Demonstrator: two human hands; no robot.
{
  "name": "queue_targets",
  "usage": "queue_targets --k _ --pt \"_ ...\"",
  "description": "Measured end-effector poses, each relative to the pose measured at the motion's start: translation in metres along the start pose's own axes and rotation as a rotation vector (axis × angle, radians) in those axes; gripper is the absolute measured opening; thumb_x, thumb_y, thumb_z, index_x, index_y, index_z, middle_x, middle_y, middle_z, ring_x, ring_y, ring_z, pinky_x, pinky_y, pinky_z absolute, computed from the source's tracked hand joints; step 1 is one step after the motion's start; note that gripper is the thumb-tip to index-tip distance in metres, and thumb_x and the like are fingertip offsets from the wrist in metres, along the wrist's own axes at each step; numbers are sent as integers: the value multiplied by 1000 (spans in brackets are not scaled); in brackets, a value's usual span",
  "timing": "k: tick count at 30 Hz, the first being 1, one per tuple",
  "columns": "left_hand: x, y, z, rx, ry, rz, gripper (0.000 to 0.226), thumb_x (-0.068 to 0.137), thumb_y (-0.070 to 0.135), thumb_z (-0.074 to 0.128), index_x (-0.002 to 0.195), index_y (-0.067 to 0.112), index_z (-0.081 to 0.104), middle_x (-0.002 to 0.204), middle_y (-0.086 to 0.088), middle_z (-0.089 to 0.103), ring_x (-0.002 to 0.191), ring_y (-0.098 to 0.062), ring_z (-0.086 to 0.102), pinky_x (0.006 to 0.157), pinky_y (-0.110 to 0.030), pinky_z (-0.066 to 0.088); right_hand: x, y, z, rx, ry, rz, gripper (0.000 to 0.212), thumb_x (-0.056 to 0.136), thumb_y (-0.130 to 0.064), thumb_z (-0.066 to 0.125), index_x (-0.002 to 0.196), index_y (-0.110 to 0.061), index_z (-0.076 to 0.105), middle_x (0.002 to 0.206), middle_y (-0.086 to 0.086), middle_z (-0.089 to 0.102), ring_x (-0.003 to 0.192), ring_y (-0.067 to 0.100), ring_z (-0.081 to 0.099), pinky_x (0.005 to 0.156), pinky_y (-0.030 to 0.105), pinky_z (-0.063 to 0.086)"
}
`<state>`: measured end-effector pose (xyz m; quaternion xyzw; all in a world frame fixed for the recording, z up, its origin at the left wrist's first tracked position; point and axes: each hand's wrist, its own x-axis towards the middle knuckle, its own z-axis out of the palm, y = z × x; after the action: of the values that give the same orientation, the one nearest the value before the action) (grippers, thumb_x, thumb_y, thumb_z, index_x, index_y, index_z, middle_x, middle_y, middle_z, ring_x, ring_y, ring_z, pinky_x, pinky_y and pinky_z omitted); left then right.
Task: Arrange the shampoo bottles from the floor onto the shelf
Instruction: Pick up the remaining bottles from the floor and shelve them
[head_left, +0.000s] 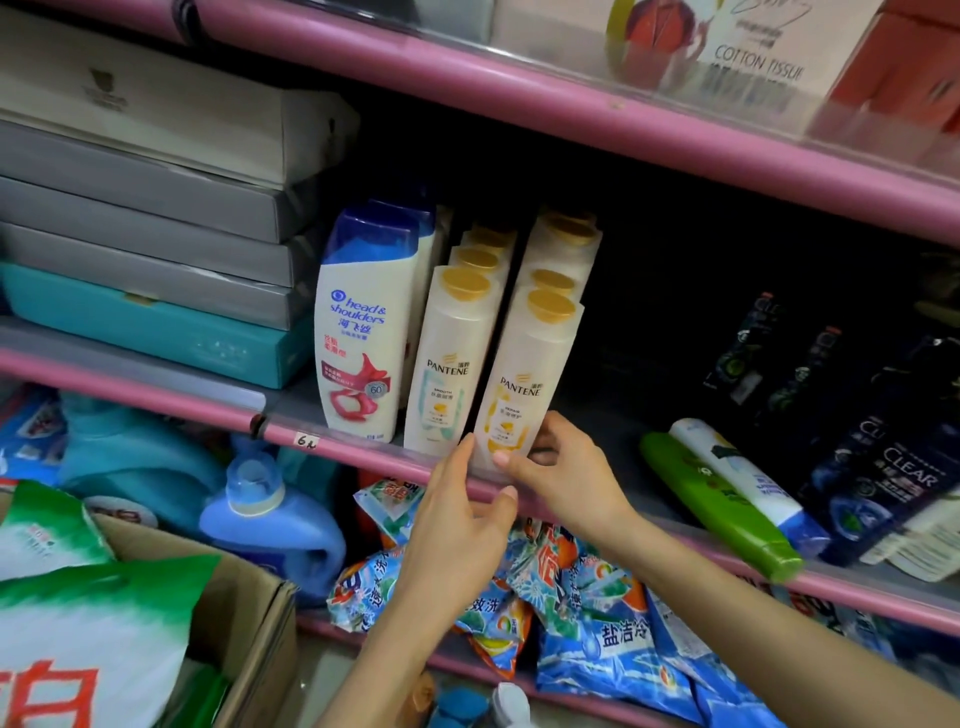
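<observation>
On the pink-edged shelf stand two rows of cream Pantene shampoo bottles with gold caps. My right hand grips the base of the front bottle of the right row with thumb and curled fingers. My left hand has straight fingers touching the gap between that bottle and the front bottle of the left row, thumb near the shelf lip. A white Head & Shoulders bottle with a blue cap stands to the left, another behind it.
Stacked grey and teal boxes fill the shelf's left. A green bottle and a white one lie flat at the right beside dark Clear bottles. Below are blue detergent jugs, detergent bags and a cardboard box.
</observation>
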<state>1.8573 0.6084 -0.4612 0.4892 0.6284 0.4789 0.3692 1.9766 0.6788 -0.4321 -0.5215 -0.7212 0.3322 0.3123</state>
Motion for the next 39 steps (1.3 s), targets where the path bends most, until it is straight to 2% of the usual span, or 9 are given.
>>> queue_targets --k 3,7,11,15,18,23,29,35,39 --pt "-1 1 -1 -7 3 15 62 89 33 57 145 32 30 137 9 46 85 11 58 62 -3 42 1 1 -3 8 -23 -22 37 82 -24 73 117 -20 60 105 -11 71 89 -7 65 70 4 47" --pt "-2 0 -2 1 -3 19 61 89 33 57 144 34 31 134 8 49 95 -2 60 74 -19 45 1 3 -3 15 -27 -42 39 83 -21 72 119 -17 60 107 -10 71 90 -9 64 68 2 45" --pt "-2 0 -1 1 -6 23 59 89 32 56 143 34 32 129 5 53 71 9 57 56 -10 39 0 1 -2 7 -27 -48 39 84 -23 72 120 -17 59 108 -9 70 90 -7 65 68 3 46" --pt "-3 1 -3 -5 31 31 55 91 28 55 142 31 34 126 -4 57 63 8 55 54 -9 39 -7 -2 -9 -66 -9 -31 35 84 -27 71 116 -17 59 105 -10 68 92 -4 63 77 8 51" --pt "-6 3 -7 15 60 73 49 92 24 55 139 29 39 130 3 52 77 9 56 60 -8 44 -20 4 -32 -358 85 -38 43 87 -30 66 127 -20 52 118 -6 61 108 7 59 95 24 48" --pt "-11 7 -11 24 79 120 31 93 19 54 122 29 51 123 9 52 80 20 51 64 3 39 -42 26 -92 -1044 167 133 69 85 -38 63 141 -19 29 129 17 45 118 37 47 94 44 42" --pt "-23 10 0 73 35 139 15 91 19 54 102 28 58 106 4 62 85 -1 57 60 -6 39 -53 37 -112 -1079 80 309 72 86 -34 58 143 -15 20 126 27 49 115 43 48 91 46 43" --pt "-36 9 13 124 -25 211 13 92 19 54 102 23 62 101 9 64 86 6 56 63 -5 40 -48 24 -116 -803 24 325 71 88 -17 54 148 -17 17 122 24 56 102 38 59 79 36 45" --pt "-44 9 18 128 -38 276 23 91 20 56 113 26 57 113 10 60 88 4 57 72 -7 42 -54 -11 -119 74 174 431 64 91 -7 55 144 -34 32 124 9 48 86 28 63 61 34 61"
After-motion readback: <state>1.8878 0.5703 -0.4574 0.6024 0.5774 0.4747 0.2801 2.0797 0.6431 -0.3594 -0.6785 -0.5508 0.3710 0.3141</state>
